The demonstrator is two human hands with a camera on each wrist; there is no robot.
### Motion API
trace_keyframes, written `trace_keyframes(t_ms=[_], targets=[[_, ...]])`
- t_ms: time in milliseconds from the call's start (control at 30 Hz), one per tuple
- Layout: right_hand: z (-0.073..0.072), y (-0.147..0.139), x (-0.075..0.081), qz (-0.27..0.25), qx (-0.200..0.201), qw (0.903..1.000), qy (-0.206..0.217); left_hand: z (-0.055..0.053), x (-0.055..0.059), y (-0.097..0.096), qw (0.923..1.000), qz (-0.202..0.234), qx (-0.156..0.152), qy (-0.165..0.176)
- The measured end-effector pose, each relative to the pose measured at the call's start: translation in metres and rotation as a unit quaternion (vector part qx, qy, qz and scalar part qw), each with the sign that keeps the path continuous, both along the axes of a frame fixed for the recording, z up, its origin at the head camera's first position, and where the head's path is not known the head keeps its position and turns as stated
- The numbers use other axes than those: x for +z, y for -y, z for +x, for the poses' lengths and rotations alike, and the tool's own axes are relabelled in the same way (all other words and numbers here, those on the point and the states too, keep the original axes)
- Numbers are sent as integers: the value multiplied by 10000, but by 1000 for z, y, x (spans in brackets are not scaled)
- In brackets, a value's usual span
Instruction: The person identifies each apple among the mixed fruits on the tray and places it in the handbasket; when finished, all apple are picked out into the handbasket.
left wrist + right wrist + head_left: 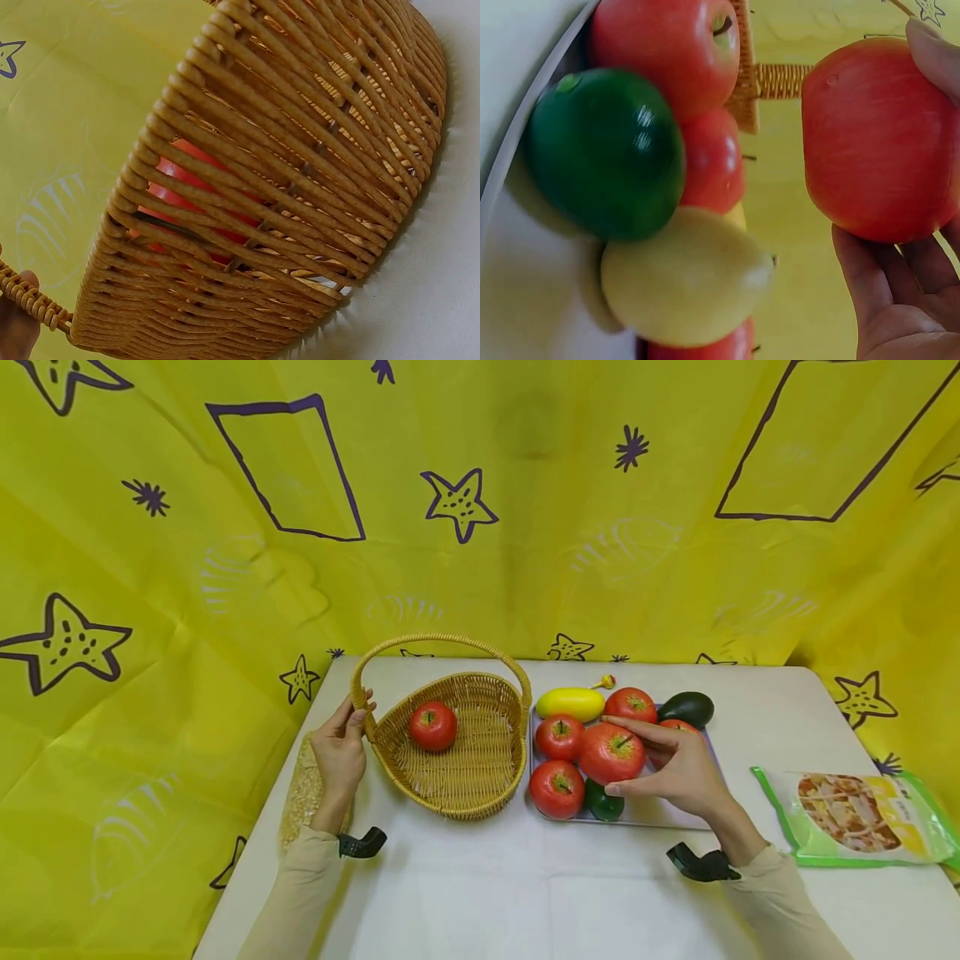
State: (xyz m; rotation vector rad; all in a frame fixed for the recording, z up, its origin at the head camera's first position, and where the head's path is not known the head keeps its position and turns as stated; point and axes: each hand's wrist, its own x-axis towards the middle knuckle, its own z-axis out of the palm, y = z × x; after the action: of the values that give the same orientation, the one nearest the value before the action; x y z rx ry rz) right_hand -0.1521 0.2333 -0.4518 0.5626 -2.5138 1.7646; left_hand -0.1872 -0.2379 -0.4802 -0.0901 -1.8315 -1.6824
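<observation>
A tan wicker basket [480,752] with a tall arched handle stands on the table, a red apple [432,726] inside it. My left hand [341,756] grips the foot of the basket handle [34,300] on the left side. Through the woven wall in the left wrist view, the red apple [195,199] partly shows. Between thumb and fingers, my right hand [678,768] holds another red apple [612,754], raised over the tray [652,820]. In the right wrist view this held apple [881,142] is apart from the fruit below.
On the tray are several red apples [557,790], a green fruit [604,802] and a pale yellow fruit [682,277]. A long yellow fruit [570,703] and a dark avocado [686,709] lie toward its back. Packages flank the table: a green-edged bag [855,818] and a clear bag [306,802].
</observation>
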Motion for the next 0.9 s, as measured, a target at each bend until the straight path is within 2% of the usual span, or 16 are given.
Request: trace_keyframes(t_ms=[300, 567, 900], targets=[[-6, 21, 6, 143, 286, 9992, 229, -1, -2, 1, 10000, 5, -18, -53], [-14, 41, 7, -88, 593, 9976, 336, 1, 1, -1, 9999, 96, -38, -17], [-22, 76, 16, -264, 930, 9940, 514, 1, 1, -1, 9999, 59, 3, 84]])
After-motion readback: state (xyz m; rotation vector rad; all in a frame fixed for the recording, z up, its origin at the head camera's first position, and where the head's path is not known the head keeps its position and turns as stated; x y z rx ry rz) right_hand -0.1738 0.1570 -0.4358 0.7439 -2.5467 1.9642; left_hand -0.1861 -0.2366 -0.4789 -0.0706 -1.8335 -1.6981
